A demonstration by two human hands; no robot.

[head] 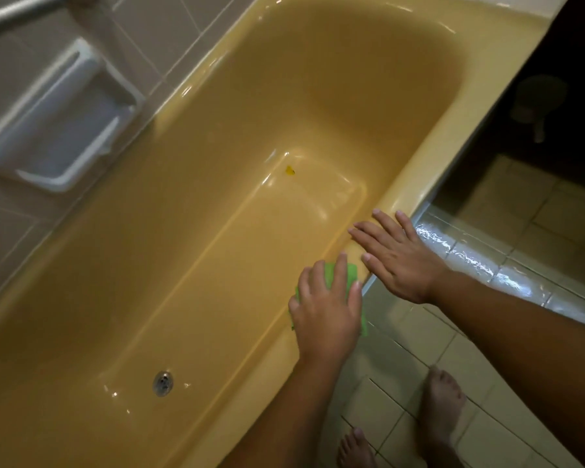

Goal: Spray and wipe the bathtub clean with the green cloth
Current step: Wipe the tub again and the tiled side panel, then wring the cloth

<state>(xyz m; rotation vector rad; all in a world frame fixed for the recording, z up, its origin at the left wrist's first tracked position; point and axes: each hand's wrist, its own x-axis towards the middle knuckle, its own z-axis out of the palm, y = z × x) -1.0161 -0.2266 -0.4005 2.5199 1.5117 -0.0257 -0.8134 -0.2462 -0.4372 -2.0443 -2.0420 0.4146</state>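
- Our left hand (326, 307) lies palm-down on the green cloth (350, 275), fingers spread over it, pressing it flat on the near rim of the bathtub (196, 184); not gripped, just pinned under the palm.
- Cloth shows only at the edges: bright green between fingers & past the hand on the right side.
- Our right hand (397, 255) is flat & empty, fingers wide, resting on the same rim just beside the left, fingertips reaching over the inner edge.
- Tub is yellow, empty inside; a small yellow speck (289, 170) sits on the floor of it, mid-tub.
- Drain (163, 383) at the lower left of the tub floor, well apart from both hands.
- White soap holder (60, 119) set in the tiled wall (11, 231) on the far side.
- Our bare feet (441, 407) on the tiled floor (507, 437), near the tub front.
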